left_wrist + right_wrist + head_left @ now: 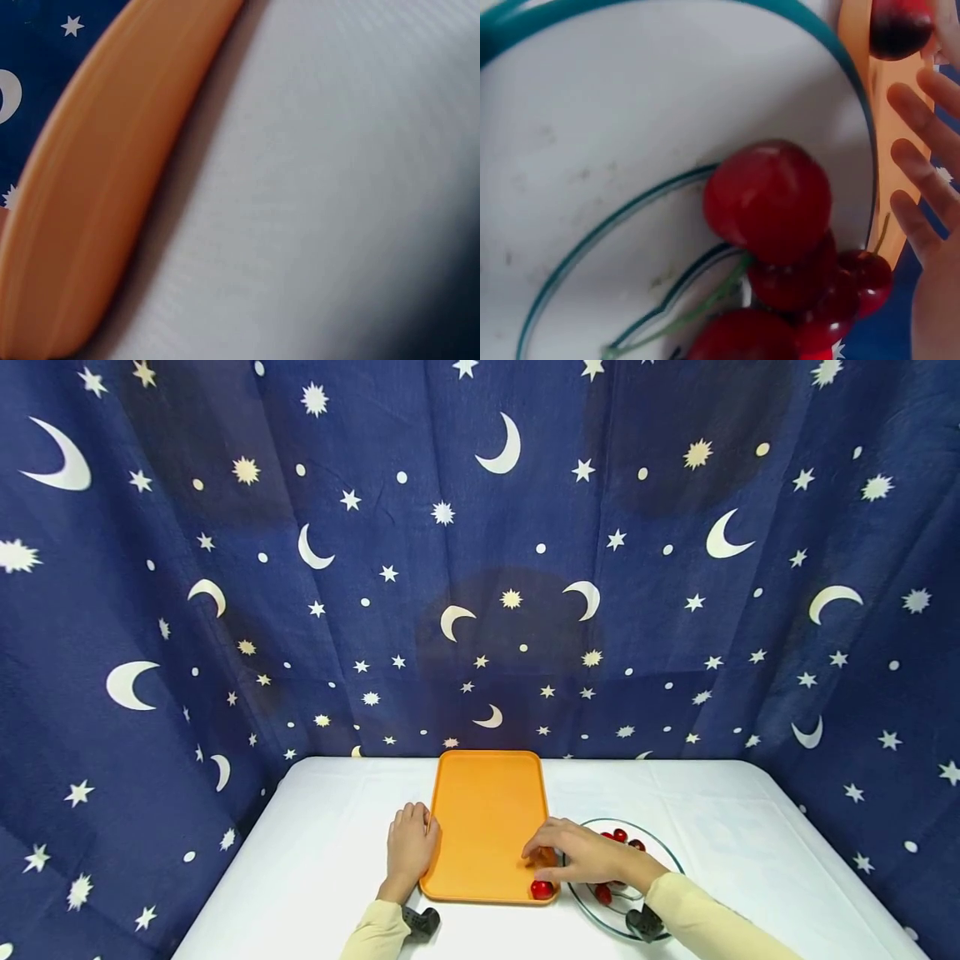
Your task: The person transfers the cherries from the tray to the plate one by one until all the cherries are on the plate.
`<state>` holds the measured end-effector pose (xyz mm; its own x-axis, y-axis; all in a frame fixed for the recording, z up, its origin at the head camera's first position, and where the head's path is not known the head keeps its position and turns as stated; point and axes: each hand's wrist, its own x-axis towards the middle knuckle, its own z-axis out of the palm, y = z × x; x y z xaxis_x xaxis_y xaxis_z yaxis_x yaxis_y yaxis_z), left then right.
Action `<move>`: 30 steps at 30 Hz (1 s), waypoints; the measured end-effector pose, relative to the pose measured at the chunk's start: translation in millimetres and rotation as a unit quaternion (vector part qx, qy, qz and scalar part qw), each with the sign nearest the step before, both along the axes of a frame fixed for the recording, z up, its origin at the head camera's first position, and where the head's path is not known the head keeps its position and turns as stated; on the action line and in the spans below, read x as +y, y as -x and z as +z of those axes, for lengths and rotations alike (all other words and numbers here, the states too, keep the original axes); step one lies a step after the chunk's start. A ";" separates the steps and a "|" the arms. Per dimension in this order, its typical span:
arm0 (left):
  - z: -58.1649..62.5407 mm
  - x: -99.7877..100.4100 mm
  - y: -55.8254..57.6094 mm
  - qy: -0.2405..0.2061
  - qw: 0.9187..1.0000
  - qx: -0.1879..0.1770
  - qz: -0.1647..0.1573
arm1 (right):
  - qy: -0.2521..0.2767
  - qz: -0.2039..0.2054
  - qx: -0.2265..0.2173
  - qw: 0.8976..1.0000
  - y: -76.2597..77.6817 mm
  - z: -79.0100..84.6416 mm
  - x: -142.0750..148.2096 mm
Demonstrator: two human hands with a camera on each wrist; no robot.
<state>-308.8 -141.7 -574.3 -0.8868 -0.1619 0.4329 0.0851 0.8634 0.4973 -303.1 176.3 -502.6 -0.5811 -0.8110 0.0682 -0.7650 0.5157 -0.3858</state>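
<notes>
On the left edge of the orange tray (487, 827), my left hand (410, 850) rests with its thumb along the rim; the left wrist view shows the tray's side (112, 180) but no fingers. My right hand (588, 853) hovers over the tray's near right corner, fingers apart. Just under its thumb lies a red cherry (542, 890), seen also as a dark red cherry (900, 28) beside the fingertips (911, 101). Beneath my right wrist stands a clear glass bowl (675, 858) with several cherries (769, 199), at least one with a green stem (690, 315).
A white cloth (300, 877) covers the table under tray and bowl. Behind and at both sides hangs a dark blue curtain (390, 627) with moons and stars. Dark wrist devices (422, 922) sit at both sleeves; the right one overlaps the bowl.
</notes>
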 end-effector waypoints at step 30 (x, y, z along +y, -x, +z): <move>-2.6 -3.2 2.5 0.002 1.000 -0.022 0.003 | 0.014 0.021 -0.033 0.999 1.8 3.0 1.0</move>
